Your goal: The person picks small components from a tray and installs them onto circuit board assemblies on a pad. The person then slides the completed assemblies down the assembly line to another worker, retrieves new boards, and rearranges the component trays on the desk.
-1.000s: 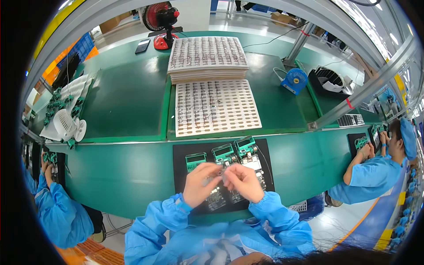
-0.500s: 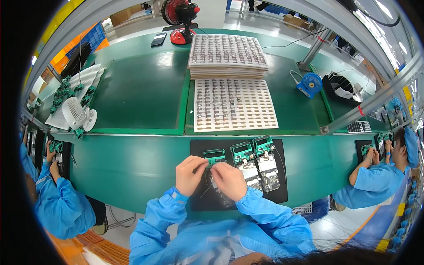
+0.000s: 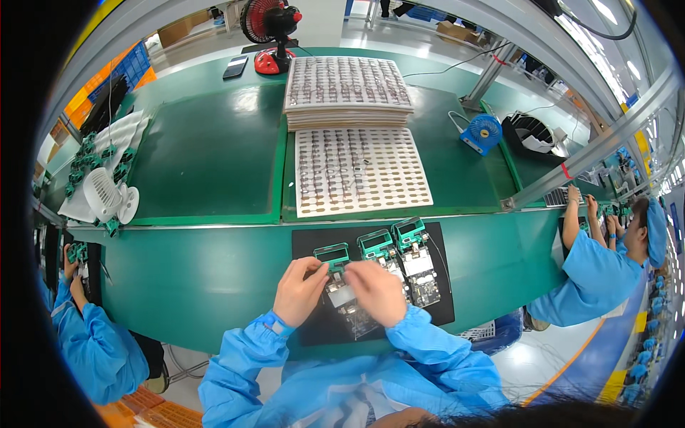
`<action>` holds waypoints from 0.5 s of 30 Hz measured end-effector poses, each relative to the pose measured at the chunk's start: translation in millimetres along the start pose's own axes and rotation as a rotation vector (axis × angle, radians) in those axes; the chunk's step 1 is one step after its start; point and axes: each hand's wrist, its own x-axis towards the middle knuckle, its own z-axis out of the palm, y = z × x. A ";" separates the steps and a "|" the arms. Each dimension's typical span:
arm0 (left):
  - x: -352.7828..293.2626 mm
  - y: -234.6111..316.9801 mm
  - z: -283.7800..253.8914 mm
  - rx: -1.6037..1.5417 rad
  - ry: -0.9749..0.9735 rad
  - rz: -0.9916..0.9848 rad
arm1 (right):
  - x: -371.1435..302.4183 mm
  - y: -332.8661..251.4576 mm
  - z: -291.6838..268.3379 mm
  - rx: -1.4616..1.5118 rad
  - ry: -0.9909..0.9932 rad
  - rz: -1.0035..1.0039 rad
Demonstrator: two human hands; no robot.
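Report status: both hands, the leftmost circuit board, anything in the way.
Left hand at far end of leftmost circuit board, hold unclear. Right hand blurred over it. Board on black mat. Right hand hides part of it.

you wear a loose, light blue smock (image 3: 314,389) with paler patches in front. its long, creased sleeves (image 3: 239,360) gather into cuffs (image 3: 409,324) above your bare hands (image 3: 297,294); a blue band (image 3: 276,324) with a pale patch sits at your left wrist.
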 end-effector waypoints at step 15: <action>2.8 -26.4 -16.0 0.161 -0.092 0.288 | 26.2 72.3 -39.9 -0.662 0.119 -0.087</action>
